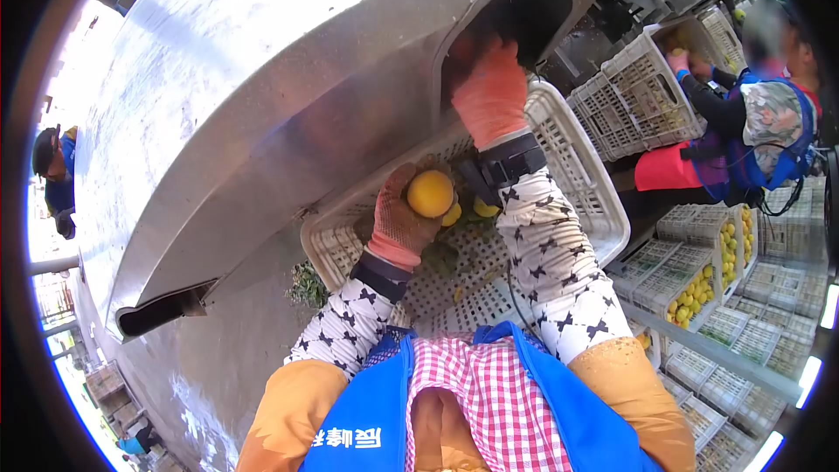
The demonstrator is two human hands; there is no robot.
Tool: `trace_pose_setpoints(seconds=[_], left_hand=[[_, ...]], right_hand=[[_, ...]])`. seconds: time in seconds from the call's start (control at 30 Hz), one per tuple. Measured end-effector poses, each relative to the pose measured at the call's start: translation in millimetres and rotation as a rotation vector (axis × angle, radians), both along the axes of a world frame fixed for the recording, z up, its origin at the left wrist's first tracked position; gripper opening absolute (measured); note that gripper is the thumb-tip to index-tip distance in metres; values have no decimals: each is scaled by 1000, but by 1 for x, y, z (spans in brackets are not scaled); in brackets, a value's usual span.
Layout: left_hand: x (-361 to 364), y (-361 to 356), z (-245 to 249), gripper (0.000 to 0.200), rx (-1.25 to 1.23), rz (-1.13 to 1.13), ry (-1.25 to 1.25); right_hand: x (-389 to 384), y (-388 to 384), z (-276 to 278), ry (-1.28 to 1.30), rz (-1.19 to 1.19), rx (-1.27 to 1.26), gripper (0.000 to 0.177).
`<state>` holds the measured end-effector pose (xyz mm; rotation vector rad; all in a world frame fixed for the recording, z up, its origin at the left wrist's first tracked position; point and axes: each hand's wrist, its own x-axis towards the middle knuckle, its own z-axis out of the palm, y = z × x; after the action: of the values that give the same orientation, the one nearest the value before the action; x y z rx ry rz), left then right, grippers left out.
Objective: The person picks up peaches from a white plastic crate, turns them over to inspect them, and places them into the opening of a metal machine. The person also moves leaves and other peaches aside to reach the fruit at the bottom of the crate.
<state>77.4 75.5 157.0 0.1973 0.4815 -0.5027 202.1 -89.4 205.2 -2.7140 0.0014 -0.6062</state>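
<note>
My left hand, in a pinkish-orange work glove, is closed around a round yellow citrus fruit above a white plastic crate. A few more yellow fruits and some green leaves lie in the crate below it. My right hand, gloved alike, reaches into the dark opening of a large metal machine. Its fingers are lost in the shadow there, so whether they hold anything is hidden. Dark bands circle both wrists over patterned sleeves.
At the right, a co-worker handles fruit in a tilted white crate. Stacked crates of yellow fruit stand behind a metal rail. Another person is at the far left. The metal housing curves over my crate.
</note>
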Motion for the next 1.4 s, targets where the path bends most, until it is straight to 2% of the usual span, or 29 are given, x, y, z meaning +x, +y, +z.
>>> trace_pose_setpoints(seconds=[0.07, 0.13, 0.17, 0.2, 0.27, 0.33, 0.4, 0.43, 0.47, 0.5, 0.57, 0.63, 0.73, 0.8, 0.83, 0.87, 0.9, 0.97, 1.0, 1.07, 1.1, 1.17, 1.2, 1.23, 1.27, 1.3, 1.33, 1.37, 1.4], left_hand=[[6, -4, -1, 31, -112, 55, -4], [3, -9, 7, 32, -53, 108, -8], [3, -11, 10, 32, -4, 168, -19], [1, -13, 7, 32, -5, 172, -20], [-2, -18, -1, 35, 876, 73, -718], [-1, -21, 7, 39, 913, 78, -809], [2, -24, 24, 44, 944, 80, -906], [3, -23, 35, 47, 463, 43, -624], [2, -21, 40, 50, -6, 9, -326], [0, -19, 39, 50, 0, 11, -324], [-4, -20, 34, 49, 256, -60, -427], [-5, -25, 41, 49, 271, -19, -432], [-2, -36, 47, 48, 284, 50, -462], [1, -38, 47, 48, 286, 73, -481], [1, -37, 47, 47, 437, 53, -669], [2, -37, 47, 46, 592, 31, -856], [2, -32, 40, 46, 592, 32, -855], [5, -23, 21, 40, 1143, -181, -1153], [10, -23, 28, 40, 1145, -177, -1151], [18, -25, 47, 37, 78, -293, -480], [18, -28, 46, 37, 74, -295, -479], [23, -41, 40, 29, 126, -75, -505], [26, -48, 32, 30, 628, -57, -633], [27, -47, 11, 30, 626, -58, -634], [28, -43, -17, 32, 530, -91, -388], [28, -39, -46, 34, 430, -123, -143], [25, -35, -73, 40, 592, -195, -95], [20, -32, -100, 47, 755, -268, -46], [13, -33, -128, 47, 755, -271, -48]], right_hand=[[-1, 0, 21, -52, -24, -48, 77], [-41, -11, 56, -101, 306, 790, 77], [-56, -15, 53, -101, 317, 789, 77], [-74, -19, 45, 50, 284, 820, 76], [-109, -19, 27, 327, 263, 933, 73], [-130, -7, 8, 518, 317, 1180, 73], [-137, -11, 11, 499, 335, 1190, 73], [-137, -12, 13, 492, 366, 1197, 74], [-136, -18, 13, 462, 384, 1129, 76], [-137, -21, 13, 465, 387, 1134, 76], [-140, -25, 13, 265, 479, 841, 78], [-143, -26, 19, 234, 462, 766, 76], [-151, -12, 20, -83, 278, 439, 72], [-148, -16, 12, -106, 313, 484, 72], [-146, -19, 9, -125, 350, 532, 72], [-143, -28, 7, -39, 417, 554, 75], [-142, -29, 9, -38, 418, 554, 75], [-139, -32, 21, 107, 451, 739, 78], [-138, -37, 29, 168, 461, 850, 79], [-129, -45, 42, 242, 510, 755, 78], [-125, -47, 47, 308, 557, 655, 77], [-113, -40, 50, 304, 499, 706, 72], [-99, -36, 46, 73, 405, 519, 72], [-84, -32, 40, -148, 306, 332, 72], [-66, -28, 29, -149, 304, 331, 72], [-47, -25, 15, -166, 205, 164, 71], [-37, -23, 8, -183, 103, -3, 70], [-38, -21, 9, -186, 96, -2, 70], [-40, -18, 12, -175, 153, 102, 63]])
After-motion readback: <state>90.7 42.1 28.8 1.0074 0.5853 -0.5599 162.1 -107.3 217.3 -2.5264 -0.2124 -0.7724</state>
